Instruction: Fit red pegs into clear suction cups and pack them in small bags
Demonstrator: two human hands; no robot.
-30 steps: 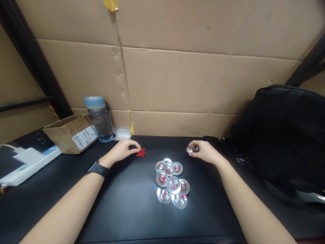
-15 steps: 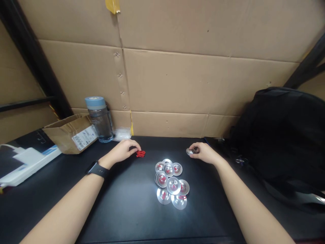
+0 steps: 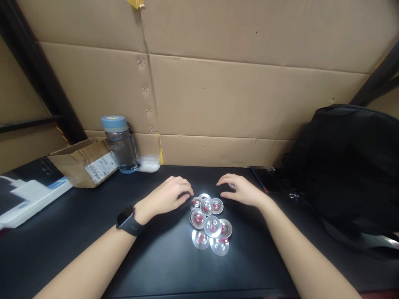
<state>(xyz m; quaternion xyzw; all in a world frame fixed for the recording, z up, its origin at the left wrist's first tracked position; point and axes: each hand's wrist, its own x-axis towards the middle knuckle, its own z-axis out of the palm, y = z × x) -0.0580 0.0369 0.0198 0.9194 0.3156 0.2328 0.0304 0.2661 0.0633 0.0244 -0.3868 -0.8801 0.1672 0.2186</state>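
Note:
Small shiny metal discs (image 3: 213,226) with raised centres and red loops lie overlapping in a loose cluster on the black table. My left hand (image 3: 170,195), with a dark watch (image 3: 128,220) on the wrist, hovers at the upper left edge of the cluster. Its fingers curve down and the thumb stands a little apart; nothing shows between them. To the cluster's upper right, my right hand (image 3: 240,190) has thumb and fingers spread, holding nothing. Partly hidden behind it is a separate metal disc (image 3: 231,186). The red bundle is out of sight, behind my left hand.
At the back left stand a blue-lidded bottle (image 3: 120,145), an open cardboard box (image 3: 84,164) and a clear plastic packet (image 3: 149,163). A white power strip (image 3: 34,203) lies further left. A black backpack (image 3: 346,174) fills the right side. Cardboard (image 3: 202,95) walls the back.
My left hand has left the red bundle and moved right to the disc cluster. My right hand has let go of the separate discs, opened and shifted slightly left.

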